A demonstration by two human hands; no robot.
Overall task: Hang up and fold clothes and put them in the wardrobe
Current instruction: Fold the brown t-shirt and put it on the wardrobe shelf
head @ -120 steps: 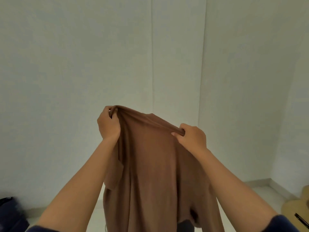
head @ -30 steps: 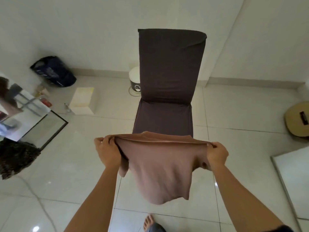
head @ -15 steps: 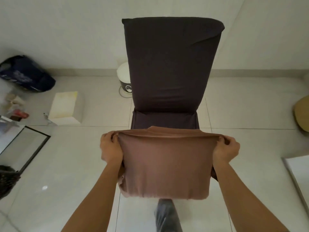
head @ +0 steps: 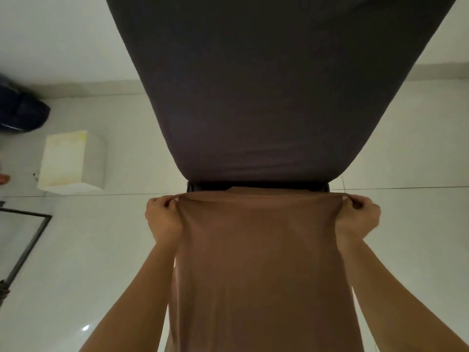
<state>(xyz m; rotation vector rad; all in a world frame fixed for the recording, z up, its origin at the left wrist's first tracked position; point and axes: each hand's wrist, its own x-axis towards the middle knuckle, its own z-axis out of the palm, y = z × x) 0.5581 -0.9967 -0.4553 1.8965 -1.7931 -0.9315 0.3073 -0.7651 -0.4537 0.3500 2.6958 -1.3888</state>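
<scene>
A brown garment (head: 261, 262) is stretched flat between my two hands and covers the space between my forearms. My left hand (head: 162, 219) pinches its far left corner. My right hand (head: 360, 217) pinches its far right corner. The far edge of the garment lies just in front of the dark grey chair (head: 266, 92), whose backrest fills the upper middle of the view. The chair's seat is hidden under the garment. No wardrobe or hanger is in view.
A white box (head: 72, 161) stands on the pale tiled floor (head: 88, 250) to the left. A dark blue bag (head: 20, 115) lies at the far left by the wall. A dark metal frame (head: 33, 240) runs along the left edge.
The view has closed in on the chair and dropped lower. My hands have carried the brown garment forward and down over the seat, still holding its two corners.
</scene>
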